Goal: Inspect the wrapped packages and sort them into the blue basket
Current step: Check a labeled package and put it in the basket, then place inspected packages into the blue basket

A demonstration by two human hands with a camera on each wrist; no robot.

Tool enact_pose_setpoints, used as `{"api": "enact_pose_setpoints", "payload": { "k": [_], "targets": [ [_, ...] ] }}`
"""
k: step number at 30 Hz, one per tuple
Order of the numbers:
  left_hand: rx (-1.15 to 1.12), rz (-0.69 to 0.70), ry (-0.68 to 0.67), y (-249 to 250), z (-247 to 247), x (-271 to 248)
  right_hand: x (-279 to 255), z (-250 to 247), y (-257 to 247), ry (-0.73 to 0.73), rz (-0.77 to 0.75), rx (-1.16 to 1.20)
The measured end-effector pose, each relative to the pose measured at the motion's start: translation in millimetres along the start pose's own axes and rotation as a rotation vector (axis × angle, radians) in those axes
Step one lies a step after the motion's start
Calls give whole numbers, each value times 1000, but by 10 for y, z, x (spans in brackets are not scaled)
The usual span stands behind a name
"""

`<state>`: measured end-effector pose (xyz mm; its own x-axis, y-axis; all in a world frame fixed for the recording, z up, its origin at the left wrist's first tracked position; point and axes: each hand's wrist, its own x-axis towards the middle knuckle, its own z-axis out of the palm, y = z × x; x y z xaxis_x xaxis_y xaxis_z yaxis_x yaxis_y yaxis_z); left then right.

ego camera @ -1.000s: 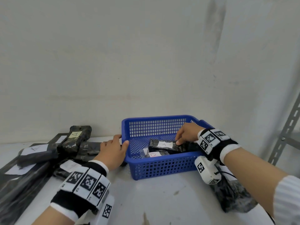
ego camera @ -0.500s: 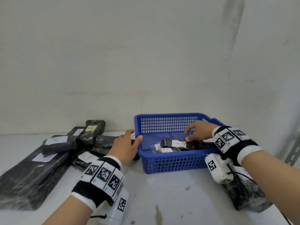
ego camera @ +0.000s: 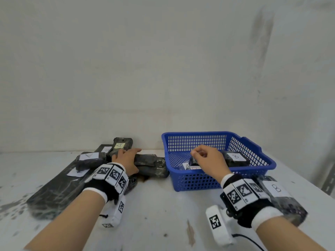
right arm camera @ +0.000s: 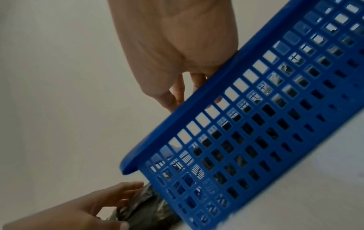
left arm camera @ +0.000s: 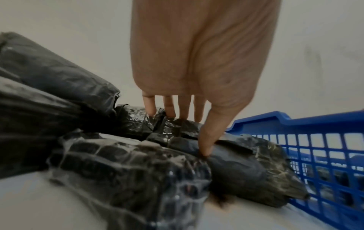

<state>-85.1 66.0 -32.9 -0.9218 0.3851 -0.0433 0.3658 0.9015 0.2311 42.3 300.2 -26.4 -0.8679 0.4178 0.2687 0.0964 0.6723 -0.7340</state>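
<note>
The blue basket (ego camera: pixel 199 182) stands on the white table against the wall, also seen in the left wrist view (left arm camera: pixel 325 140) and the right wrist view (right arm camera: pixel 256 124). It holds black wrapped packages, one labelled B (ego camera: pixel 235 157) and another (ego camera: pixel 192 162) under my right hand. My right hand (ego camera: pixel 199 154) hovers over the basket with loosely curled fingers (right arm camera: pixel 179 91) and nothing in them. My left hand (ego camera: pixel 130 158) lies on a black wrapped package (ego camera: pixel 150 160) just left of the basket. Thumb (left arm camera: pixel 204 149) and fingers straddle that package (left arm camera: pixel 236 163).
More black packages with white labels are piled to the left: one marked A (ego camera: pixel 121 144), another (ego camera: pixel 88 158) and a long flat one (ego camera: pixel 59 187). A package marked B (ego camera: pixel 282 196) lies on the table right of the basket, under my right wrist. The wall is close behind.
My left hand left the basket's left rim and moved left onto the pile, taking hold of a package. My right hand let go of the package in the basket and drew back.
</note>
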Motion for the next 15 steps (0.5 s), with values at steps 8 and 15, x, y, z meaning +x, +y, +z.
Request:
{"api": "enact_pose_setpoints", "payload": {
  "k": [8,15],
  "targets": [
    [179,-39,-10,112,-152,5,-30,-11,31,20,-25,-90],
    [24,-2,148,-41,-276,-90,-27,-4,37,40,-27,-56]
  ]
}}
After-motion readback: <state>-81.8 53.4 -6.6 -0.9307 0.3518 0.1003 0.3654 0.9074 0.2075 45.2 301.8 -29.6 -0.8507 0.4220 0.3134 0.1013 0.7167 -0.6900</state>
